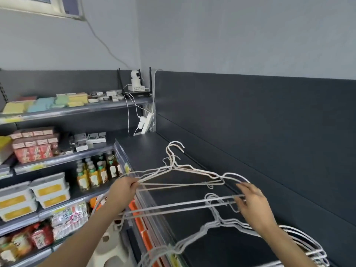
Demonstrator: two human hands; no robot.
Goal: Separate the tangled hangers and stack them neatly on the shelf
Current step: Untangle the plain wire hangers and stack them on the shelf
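Observation:
A bunch of pale wire hangers (185, 173) hangs over the dark shelf (150, 149), hooks pointing away from me. My left hand (125, 186) pinches their left corner. A second bunch of grey wire hangers (173, 206) crosses below, its bars running from lower left to my right hand (250, 201), whose curled fingers grip its right end. A pile of more wire hangers (300, 241) lies on the shelf at the lower right, partly under my right forearm.
The shelf's dark back panel (269, 122) rises on the right. A power strip with white cables (147, 123) hangs in the corner below a small camera (135, 77). Shelves on the left carry bottles (96, 170), white tubs (48, 187) and packets.

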